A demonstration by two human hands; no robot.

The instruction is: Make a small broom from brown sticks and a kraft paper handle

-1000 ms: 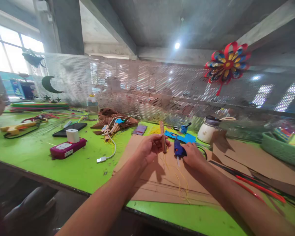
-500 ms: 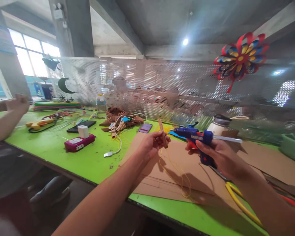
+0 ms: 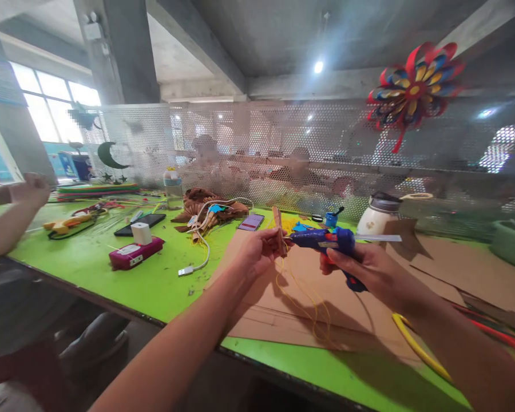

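My left hand [image 3: 261,252] is closed on a narrow brown cardboard strip [image 3: 278,224], held upright over the table. Yellow string [image 3: 315,306] hangs in loops below that hand onto a flat cardboard sheet [image 3: 278,320]. In my right hand [image 3: 364,266] is a blue hot glue gun [image 3: 321,237], its fingers wrapped round the handle and trigger. A clear glue stick [image 3: 381,237] juts from the gun's back end. The nozzle points left and meets, or nearly meets, the strip at my left fingers; exact contact is hard to make out.
A magenta power strip [image 3: 137,254] with a white charger, a white cable [image 3: 206,252], a phone [image 3: 251,222] and brown pleated paper pieces [image 3: 214,212] lie leftward. A white flask [image 3: 375,216] stands behind my right hand; yellow-handled scissors [image 3: 416,346] lie below it. Another person's arm [image 3: 17,212] reaches in at left.
My right hand has brought the glue gun leftward, so its nozzle is now at the cardboard strip. My left hand stays nearly in place. The whole view has shifted slightly.
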